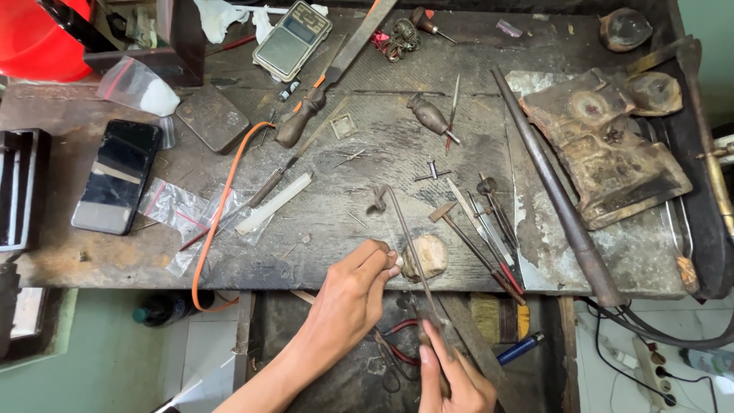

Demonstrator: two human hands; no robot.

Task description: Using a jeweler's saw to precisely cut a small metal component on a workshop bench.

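Nearest the viewer, at the bottom edge: right hand (451, 378), fingers wrapped around the wooden handle of a thin-framed saw (409, 245) whose metal frame runs up and away over the bench (321, 229) edge. Just above and left: left hand (353, 300), fingertips pressed together, pinching a small pale piece (398, 261) against a worn wooden peg (425, 256) that juts from the bench front; what the piece is cannot be made out. Below the bench edge, between the hands: red-handled pliers (397, 348), a bristle brush (493, 317), a blue pen (521, 348). On the bench right of the peg: a cluster of slim hand tools, some red-tipped (489, 229), and a long dark metal rod (558, 199) lying on the diagonal. Left of the peg: an orange hose (218, 222), clear plastic bags (172, 206), a black phone (116, 176) face up. Farther back: a wooden-handled file (329, 76), a small wooden-handled graver (432, 116), a scorched, charred block (604, 153). At the far edge: a pocket scale (292, 29), a red tub (42, 38).
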